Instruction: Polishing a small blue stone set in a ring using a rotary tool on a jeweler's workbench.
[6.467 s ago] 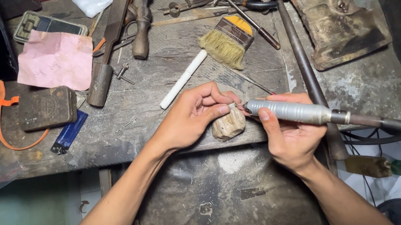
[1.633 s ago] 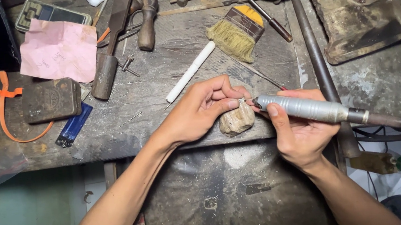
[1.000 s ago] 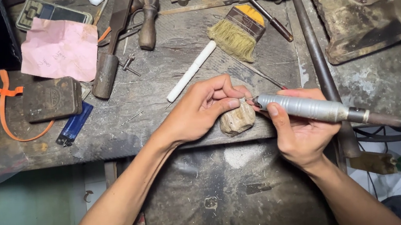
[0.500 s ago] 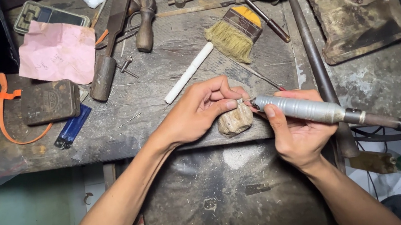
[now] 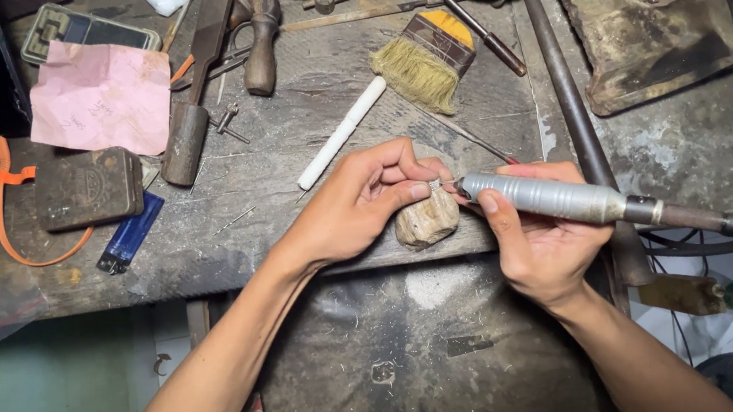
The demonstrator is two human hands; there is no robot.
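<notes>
Grey metal marks the rotary handpiece (image 5: 542, 198), gripped like a pen in the right hand (image 5: 541, 241), its tip meeting a tiny piece (image 5: 435, 185) pinched by the left hand (image 5: 357, 207). Both rest over a pale wooden peg (image 5: 426, 220) at the worn workbench (image 5: 305, 149) near edge; a yellow brush (image 5: 428, 61) lies farther back.

Left hand (image 5: 357, 207) fingertips pinched together, right hand (image 5: 540, 237) curled in a grip, both forearms angled inward.

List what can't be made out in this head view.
- Small piece pinched in the left hand: too small, covered by fingers.
- Tip of the rotary handpiece: hidden between both hands.
- Handpiece cable: cut off by the right edge.
- Wooden block: partly covered by the left hand.
</notes>
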